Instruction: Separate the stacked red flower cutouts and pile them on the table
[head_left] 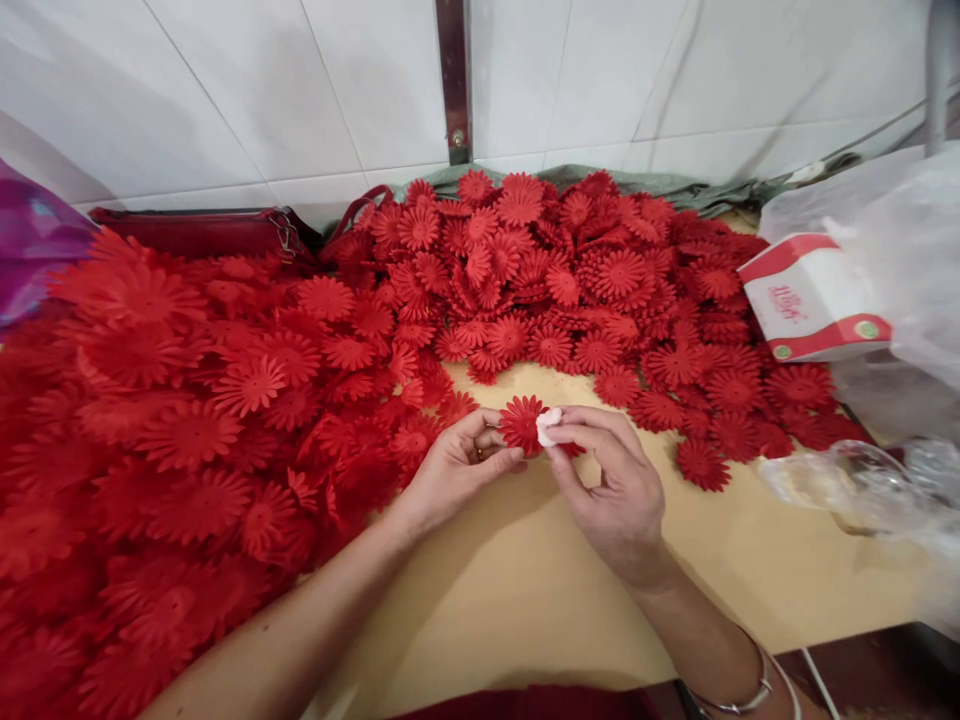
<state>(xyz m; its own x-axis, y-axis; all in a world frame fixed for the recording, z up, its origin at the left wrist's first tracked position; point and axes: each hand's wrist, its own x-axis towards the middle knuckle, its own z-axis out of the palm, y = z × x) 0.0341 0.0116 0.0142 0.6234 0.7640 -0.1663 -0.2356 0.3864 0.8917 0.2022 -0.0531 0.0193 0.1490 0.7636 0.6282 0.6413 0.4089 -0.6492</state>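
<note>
Between my two hands, over the tan tabletop, is a red artificial flower (519,422) with narrow petals. My left hand (466,455) pinches its left edge between thumb and fingers. In the fingertips of my right hand (611,480) is a small, crumpled-looking white piece (548,426), held against the flower's right side. I cannot make out exactly what the white piece is. A bit of red petal also shows below my right fingers. Loose red flowers (255,385) are heaped close to my left hand.
More red flowers (619,272) are piled along the back. A dark red purse (202,232) lies by the tiled wall. At the right are a red-and-white box (814,298), clear plastic bags (911,230) and clear plastic cups (870,480) on the tabletop (570,590).
</note>
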